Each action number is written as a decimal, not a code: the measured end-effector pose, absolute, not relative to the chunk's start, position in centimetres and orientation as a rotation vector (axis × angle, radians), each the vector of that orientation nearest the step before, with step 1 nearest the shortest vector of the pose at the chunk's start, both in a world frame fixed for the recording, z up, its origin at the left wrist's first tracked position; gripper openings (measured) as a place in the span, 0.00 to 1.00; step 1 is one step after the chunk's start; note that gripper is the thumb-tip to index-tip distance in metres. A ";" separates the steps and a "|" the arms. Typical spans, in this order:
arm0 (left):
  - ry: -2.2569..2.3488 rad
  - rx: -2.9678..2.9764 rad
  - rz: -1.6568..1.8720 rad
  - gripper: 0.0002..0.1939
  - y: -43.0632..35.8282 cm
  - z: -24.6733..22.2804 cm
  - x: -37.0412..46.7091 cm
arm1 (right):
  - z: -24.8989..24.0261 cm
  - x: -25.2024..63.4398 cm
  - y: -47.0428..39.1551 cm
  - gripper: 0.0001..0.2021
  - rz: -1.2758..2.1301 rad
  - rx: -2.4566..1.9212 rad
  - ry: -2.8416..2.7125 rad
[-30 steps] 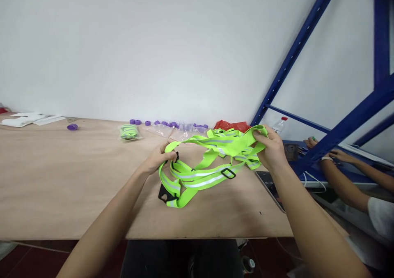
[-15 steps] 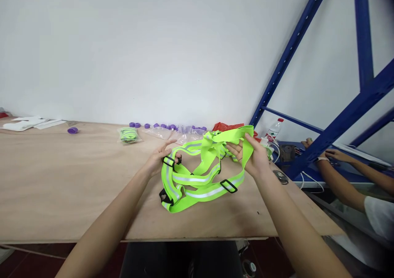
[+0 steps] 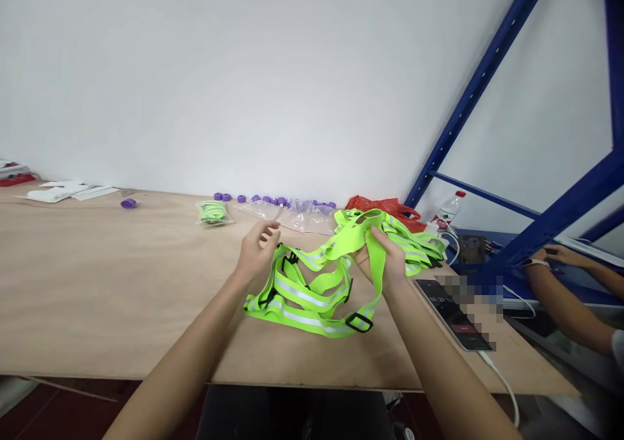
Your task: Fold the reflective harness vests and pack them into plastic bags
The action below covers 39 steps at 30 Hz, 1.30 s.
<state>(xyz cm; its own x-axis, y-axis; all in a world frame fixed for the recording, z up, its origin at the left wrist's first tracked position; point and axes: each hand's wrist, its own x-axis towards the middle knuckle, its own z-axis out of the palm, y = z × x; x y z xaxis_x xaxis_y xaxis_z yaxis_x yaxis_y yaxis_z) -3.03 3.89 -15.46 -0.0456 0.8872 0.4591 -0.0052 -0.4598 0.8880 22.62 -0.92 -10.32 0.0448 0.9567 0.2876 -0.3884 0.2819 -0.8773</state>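
A neon-green reflective safety harness (image 3: 305, 294) with silver stripes and black buckles hangs in loops, its lower part on the wooden table. My right hand (image 3: 390, 261) grips a wide green strap of it, fingers behind and thumb in front. At the harness's upper left, my left hand (image 3: 258, 248) is raised with fingers bent and apart, close beside the strap. No strap shows between those fingers. Behind my right hand lies a heap of similar green reflective straps (image 3: 414, 245). A black slide buckle (image 3: 359, 322) dangles at the lower right of the loops.
A bagged green bundle (image 3: 213, 213), clear plastic bags (image 3: 307, 219) and several purple rings (image 3: 281, 201) lie toward the wall. At right are a red bag (image 3: 385, 207), a bottle (image 3: 448, 211), a phone (image 3: 453, 313) with a cable, a blue rack post (image 3: 480, 82) and another person's arms (image 3: 560, 297).
My left hand has come off the harness's buckle and risen slightly. The left loops have sunk toward the table. My right hand, still gripping the strap, is lower. The view has shifted, showing the phone.
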 end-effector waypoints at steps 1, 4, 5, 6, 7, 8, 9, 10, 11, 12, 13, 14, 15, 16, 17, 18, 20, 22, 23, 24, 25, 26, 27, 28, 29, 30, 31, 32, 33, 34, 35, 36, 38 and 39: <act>0.943 1.674 1.579 0.14 3.2 -15.2 -2.5 | -10.5 22.1 -0.8 0.17 1.199 -0.698 -1.041; 0.777 2.129 1.442 0.19 1.4 -14.6 -1.3 | -11.2 21.0 -0.3 0.17 1.275 -0.713 -1.048; 0.727 2.209 1.395 0.18 1.1 -14.6 -1.1 | -11.4 20.7 -0.2 0.17 1.291 -0.715 -1.053; 0.694 2.256 1.360 0.15 1.0 -14.7 -0.9 | -11.6 20.6 0.0 0.17 1.309 -0.713 -1.051; 0.678 2.273 1.344 0.12 0.9 -14.8 -0.7 | -11.8 20.6 0.1 0.18 1.329 -0.705 -1.037; 0.675 2.262 1.348 0.09 1.0 -14.9 -0.7 | -11.9 20.7 0.2 0.19 1.357 -0.694 -1.014; 0.686 2.221 1.367 0.07 1.1 -15.1 -0.6 | -12.1 20.9 0.3 0.21 1.386 -0.682 -0.984; 0.707 2.145 1.388 0.06 1.2 -15.3 -0.7 | -12.2 21.0 0.4 0.24 1.412 -0.671 -0.955; 0.728 2.032 1.405 0.07 1.3 -15.5 -0.7 | -12.3 21.2 0.4 0.27 1.431 -0.664 -0.935; 0.739 1.888 1.413 0.09 1.4 -15.6 -0.7 | -12.4 21.4 0.5 0.30 1.443 -0.663 -0.928; 0.729 1.727 1.406 0.11 1.5 -15.7 -0.7 | -12.5 21.5 0.5 0.31 1.447 -0.665 -0.929; 0.699 1.566 1.385 0.13 1.6 -15.8 -0.7 | -12.6 21.6 0.5 0.30 1.446 -0.670 -0.935; 0.656 1.419 1.353 0.15 1.8 -15.8 -0.6 | -12.8 21.6 0.6 0.29 1.443 -0.681 -0.941; 0.613 1.299 1.323 0.15 1.9 -15.9 -0.5 | -13.0 21.6 0.7 0.28 1.442 -0.700 -0.947; 0.581 1.211 1.301 0.16 2.0 -15.9 -0.4 | -13.3 21.6 0.8 0.27 1.441 -0.730 -0.948; 0.565 1.154 1.289 0.16 2.1 -15.9 -0.4 | -13.7 21.6 1.0 0.26 1.442 -0.770 -0.946; 0.571 1.125 1.286 0.18 2.2 -15.8 -0.3 | -14.5 21.7 1.6 0.24 1.435 -0.861 -0.928; 0.614 1.171 1.276 0.21 2.2 -15.8 -0.4 | -15.5 22.0 2.2 0.20 1.406 -0.930 -0.892; 0.653 1.211 1.262 0.21 2.2 -15.8 -0.4 | -16.1 22.1 2.5 0.19 1.385 -0.954 -0.883; 0.698 1.257 1.247 0.19 2.2 -15.8 -0.4 | -16.6 22.3 2.6 0.19 1.360 -0.982 -0.890; 0.741 1.301 1.231 0.17 2.1 -15.8 -0.4 | -17.0 22.5 2.7 0.19 1.334 -1.016 -0.916; 0.780 1.341 1.218 0.16 2.1 -15.9 -0.3 | -17.4 22.6 2.8 0.20 1.304 -1.055 -0.962; 0.813 1.379 1.205 0.16 2.1 -15.9 -0.2 | -17.6 22.7 2.7 0.21 1.268 -1.095 -1.027; 0.841 1.414 1.187 0.18 2.0 -16.0 -0.1 | -17.8 22.8 2.6 0.23 1.223 -1.129 -1.107; 0.866 1.440 1.168 0.21 2.0 -16.0 0.0 | -17.8 22.7 2.5 0.24 1.171 -1.152 -1.205; 0.889 1.456 1.151 0.23 2.0 -16.0 0.1 | -17.8 22.6 2.4 0.25 1.111 -1.161 -1.315; 0.913 1.466 1.141 0.24 1.9 -16.1 0.2 | -17.7 22.5 2.2 0.25 1.045 -1.160 -1.432; 0.936 1.468 1.139 0.25 1.9 -16.1 0.3 | -17.5 22.4 2.1 0.24 0.975 -1.156 -1.546; 0.959 1.464 1.144 0.25 1.9 -16.2 0.4 | -17.5 22.2 1.9 0.22 0.905 -1.154 -1.651; 0.979 1.460 1.153 0.25 1.8 -16.2 0.5 | -17.4 22.0 1.8 0.21 0.830 -1.155 -1.746; 0.995 1.461 1.160 0.26 1.8 -16.3 0.6 | -17.5 21.8 1.7 0.21 0.748 -1.158 -1.836; 1.002 1.464 1.164 0.26 1.8 -16.4 0.7 | -17.7 21.6 1.7 0.21 0.655 -1.163 -1.925; 0.992 1.467 1.156 0.26 1.8 -16.6 0.9 | -18.2 21.3 1.8 0.22 0.457 -1.176 -2.101; 0.984 1.460 1.143 0.26 1.8 -16.7 1.0 | -18.4 21.2 1.9 0.22 0.369 -1.186 -2.171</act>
<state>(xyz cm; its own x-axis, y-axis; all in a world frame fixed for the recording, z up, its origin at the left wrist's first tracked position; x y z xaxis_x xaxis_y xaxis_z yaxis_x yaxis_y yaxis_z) 0.96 1.77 -16.70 0.2236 0.9606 0.1653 0.0199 -0.1741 0.9845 21.16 1.86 -18.41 -0.3969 0.8297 0.3926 0.6533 0.5558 -0.5142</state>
